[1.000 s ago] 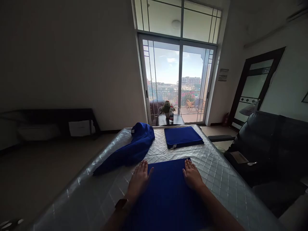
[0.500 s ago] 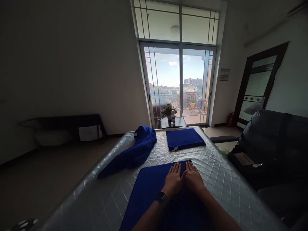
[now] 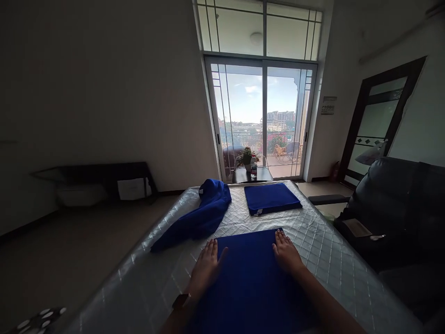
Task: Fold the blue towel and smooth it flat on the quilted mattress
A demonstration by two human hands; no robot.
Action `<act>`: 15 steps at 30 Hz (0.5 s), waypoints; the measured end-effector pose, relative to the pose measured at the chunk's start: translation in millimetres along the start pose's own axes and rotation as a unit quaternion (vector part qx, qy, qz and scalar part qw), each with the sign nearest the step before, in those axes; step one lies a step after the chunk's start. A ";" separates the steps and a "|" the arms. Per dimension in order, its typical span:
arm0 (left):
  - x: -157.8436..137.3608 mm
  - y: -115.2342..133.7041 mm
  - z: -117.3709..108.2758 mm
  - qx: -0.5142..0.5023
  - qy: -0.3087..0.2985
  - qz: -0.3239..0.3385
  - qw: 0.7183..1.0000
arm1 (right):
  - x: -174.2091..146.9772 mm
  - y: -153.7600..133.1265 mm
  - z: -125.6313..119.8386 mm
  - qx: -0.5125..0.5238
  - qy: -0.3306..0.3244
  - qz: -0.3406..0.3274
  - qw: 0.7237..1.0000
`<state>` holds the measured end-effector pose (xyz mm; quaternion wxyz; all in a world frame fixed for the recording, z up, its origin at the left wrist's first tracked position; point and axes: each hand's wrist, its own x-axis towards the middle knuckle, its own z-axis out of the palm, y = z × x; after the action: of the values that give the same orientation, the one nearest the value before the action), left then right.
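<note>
Blue cloth (image 3: 252, 287) lies flat on the silver mattress (image 3: 333, 264), directly in front of the person, between both hands. Far edge runs crosswise, roughly fingertip to fingertip. Long axis looks to run from that edge back toward the body; near end is cut off by the frame, so that's a judgement.

Left hand (image 3: 204, 266): at the left edge near the far-left corner, fingers straight and close together, thumb angled out over the cloth. Can't tell if its fingers rest on cloth or mattress. Right hand (image 3: 288, 254): flat by the far-right corner, fingers together, thumb pointing inward. Neither pinches anything. Neither is clearly nearer; cloth lies inward of both.

Beyond the far edge: crumpled blue garment (image 3: 208, 213) left, folded blue stack (image 3: 273, 197) right, both apart from the hands.
</note>
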<state>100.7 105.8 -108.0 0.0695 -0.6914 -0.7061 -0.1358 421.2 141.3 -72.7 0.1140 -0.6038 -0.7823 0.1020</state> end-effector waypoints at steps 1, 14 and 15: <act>0.1 0.9 -1.0 -0.009 -0.014 -0.017 1.000 | 0.0 -0.4 -0.4 -0.005 -0.005 0.000 1.000; -2.6 11.5 -26.4 -0.045 -0.060 -0.055 0.996 | 8.4 -8.1 -9.0 -0.026 -0.023 0.011 0.999; -3.3 12.3 -28.7 -0.043 -0.063 -0.057 0.995 | 9.7 -8.7 -9.3 -0.028 -0.021 0.013 0.999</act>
<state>110.5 94.5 -80.4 -0.0128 -0.6595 -0.7409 -0.1265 413.5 148.7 -60.6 0.0793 -0.6143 -0.7794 0.0943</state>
